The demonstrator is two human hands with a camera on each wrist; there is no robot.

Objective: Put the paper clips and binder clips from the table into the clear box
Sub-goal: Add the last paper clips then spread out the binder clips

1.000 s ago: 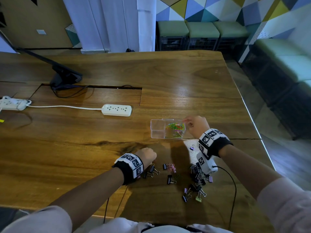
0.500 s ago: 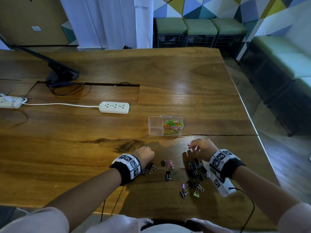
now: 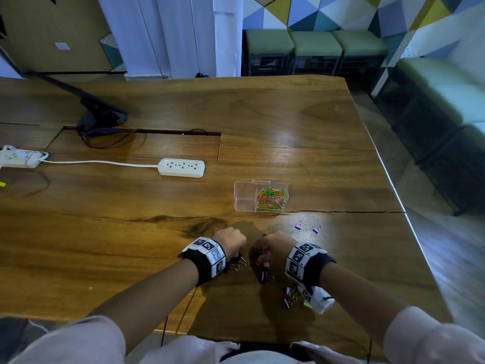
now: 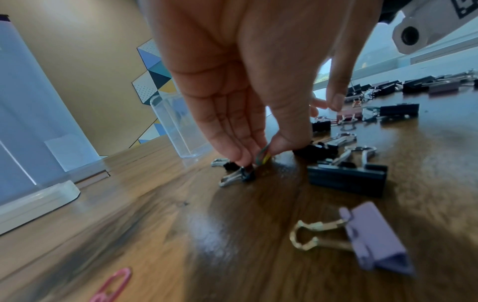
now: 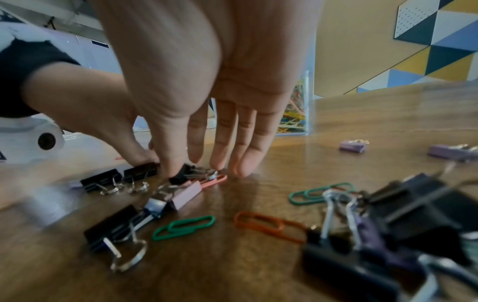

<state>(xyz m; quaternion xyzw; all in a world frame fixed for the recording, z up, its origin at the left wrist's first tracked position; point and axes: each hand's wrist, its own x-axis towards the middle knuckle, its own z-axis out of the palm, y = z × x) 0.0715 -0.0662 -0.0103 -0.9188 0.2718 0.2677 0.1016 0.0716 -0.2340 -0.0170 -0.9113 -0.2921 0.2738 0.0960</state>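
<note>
The clear box (image 3: 244,198) stands on the table, with colourful paper clips (image 3: 271,197) in its right compartment and the left one bare. My left hand (image 4: 261,157) pinches a few paper clips (image 4: 264,156) between thumb and fingers, right above a small black binder clip (image 4: 239,175). My right hand (image 5: 181,169) reaches down beside it. Its thumb and index finger close on a small black binder clip (image 5: 179,176), and its other fingers (image 5: 245,163) stay straight. Black, pink and purple binder clips (image 3: 264,269) lie around both hands. Green and orange paper clips (image 5: 185,226) lie loose.
Two purple binder clips (image 3: 307,227) lie apart, between the box and my right hand. A white power strip (image 3: 181,167) and its cord sit to the left behind the box. A black stand (image 3: 101,115) is at the far left. The table's right edge (image 3: 409,222) is close.
My right hand came back from the box to the pile of clips and then moved left, close to my left hand. My left hand stayed over its clips.
</note>
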